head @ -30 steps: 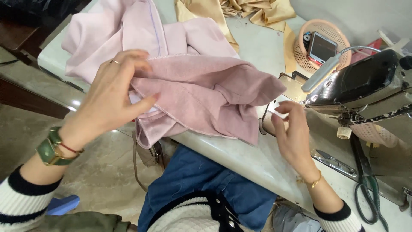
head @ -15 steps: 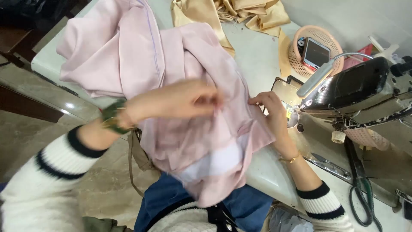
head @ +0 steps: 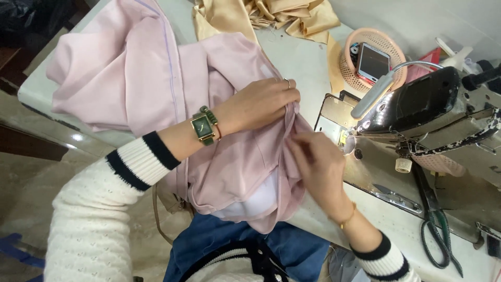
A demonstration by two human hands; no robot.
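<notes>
A large piece of pale pink fabric (head: 135, 78) lies bunched over the white sewing table (head: 300, 57) and hangs off its front edge over my lap. My left hand (head: 263, 102), with a ring and a green wristwatch, pinches a fold of the pink fabric near the table's middle. My right hand (head: 318, 164), wearing a thin gold bracelet, grips the same fold just below and to the right. Both hands sit close together, just left of the sewing machine (head: 428, 112).
Gold satin fabric (head: 271, 15) is piled at the table's far edge. A pink woven basket (head: 347, 62) holding a phone (head: 373, 61) stands behind the machine. Dark scissors (head: 436, 230) lie at the right. A bendable lamp (head: 389, 83) arches over the machine's head.
My left hand has moved right across the pink fabric and met my right hand at the fold. The fabric has been pulled toward the machine and bunched up.
</notes>
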